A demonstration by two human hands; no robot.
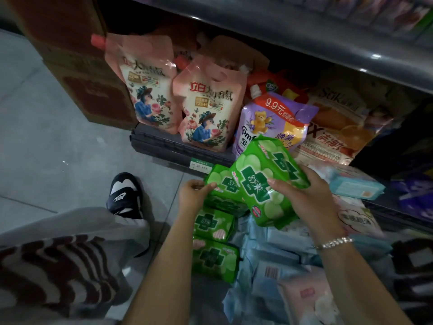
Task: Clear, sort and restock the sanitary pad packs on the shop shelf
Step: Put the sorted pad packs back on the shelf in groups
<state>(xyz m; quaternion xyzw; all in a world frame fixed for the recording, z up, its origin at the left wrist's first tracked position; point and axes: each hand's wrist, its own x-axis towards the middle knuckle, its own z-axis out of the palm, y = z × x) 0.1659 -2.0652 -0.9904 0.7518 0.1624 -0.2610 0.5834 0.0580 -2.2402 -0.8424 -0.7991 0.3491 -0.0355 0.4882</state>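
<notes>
My right hand [311, 198] grips a bundle of green sanitary pad packs [264, 184], held tilted above the floor. My left hand [193, 195] pinches the edge of another green pack [222, 184] just left of that bundle. Below it, more green packs [214, 256] lie in a row on the floor. Pale blue packs [276, 249] and a pink pack [307, 299] are heaped to the right of them, partly under my right forearm.
The bottom shelf [164, 146] carries two pink detergent pouches [206, 106], a purple softener pouch [274, 120] and an orange bag [337, 130]. A brown carton [86, 73] stands left of the shelf. My shoe [125, 195] rests on the grey tiled floor. A teal pack [358, 186] lies at right.
</notes>
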